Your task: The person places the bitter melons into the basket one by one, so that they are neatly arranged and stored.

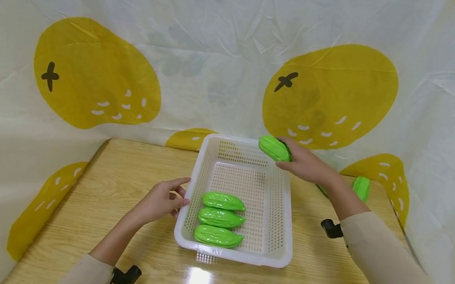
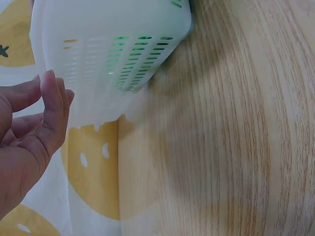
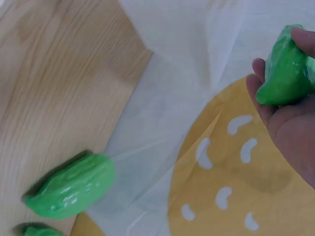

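Gourd [image 1: 273, 147] gripped in right hand [image 1: 305, 164].
Left hand [image 1: 159, 202] loosely spread at basket rim [image 1: 180, 222], likely steadying; three gourds [image 1: 221, 218] rowed, presumably saving space.

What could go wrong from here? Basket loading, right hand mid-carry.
1. The held bitter melon looks glossy and might slip from the right hand; near the far right corner of the basket, it could land outside.
2. The left hand is only at the left rim, fingers loose, so a knock might shift the basket.
3. The three bitter melons inside lie close together; a careless drop could disturb their row.
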Available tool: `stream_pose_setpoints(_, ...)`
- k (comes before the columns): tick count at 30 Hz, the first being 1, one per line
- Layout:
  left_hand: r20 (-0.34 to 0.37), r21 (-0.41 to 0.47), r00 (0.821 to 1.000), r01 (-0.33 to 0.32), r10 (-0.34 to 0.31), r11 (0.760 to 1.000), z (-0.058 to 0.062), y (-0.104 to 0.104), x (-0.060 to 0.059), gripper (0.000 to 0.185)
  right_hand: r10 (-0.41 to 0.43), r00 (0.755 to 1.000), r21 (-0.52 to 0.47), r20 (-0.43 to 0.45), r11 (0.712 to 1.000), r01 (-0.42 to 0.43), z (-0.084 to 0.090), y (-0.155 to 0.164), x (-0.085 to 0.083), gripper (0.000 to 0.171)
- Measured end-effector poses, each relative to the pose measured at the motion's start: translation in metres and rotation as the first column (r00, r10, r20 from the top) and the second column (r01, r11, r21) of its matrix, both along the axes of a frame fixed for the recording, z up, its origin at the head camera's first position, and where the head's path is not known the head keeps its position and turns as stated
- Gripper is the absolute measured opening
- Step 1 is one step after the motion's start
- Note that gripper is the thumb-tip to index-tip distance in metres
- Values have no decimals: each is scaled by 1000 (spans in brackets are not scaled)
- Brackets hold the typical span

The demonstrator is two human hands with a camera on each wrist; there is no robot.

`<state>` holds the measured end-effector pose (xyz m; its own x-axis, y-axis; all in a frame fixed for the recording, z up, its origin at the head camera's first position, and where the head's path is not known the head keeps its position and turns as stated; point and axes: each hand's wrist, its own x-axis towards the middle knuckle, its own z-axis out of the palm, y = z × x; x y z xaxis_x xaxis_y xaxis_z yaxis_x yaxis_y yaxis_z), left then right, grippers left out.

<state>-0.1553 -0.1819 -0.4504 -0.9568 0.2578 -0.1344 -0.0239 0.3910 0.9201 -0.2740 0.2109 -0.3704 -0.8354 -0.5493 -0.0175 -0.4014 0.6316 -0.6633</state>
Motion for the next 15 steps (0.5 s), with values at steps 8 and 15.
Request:
stream_pose_setpoints(8, -1, 0, 1000, -1, 1, 1000, -1, -1, 0, 64, 106, 994, 64, -17, 992, -104, -1, -30, -10, 70)
stream_pose_setpoints(15, -6, 7, 1000, 11, -11, 1000, -1, -2, -1, 65, 154, 985, 193, 77, 967, -166, -5, -51, -16, 70)
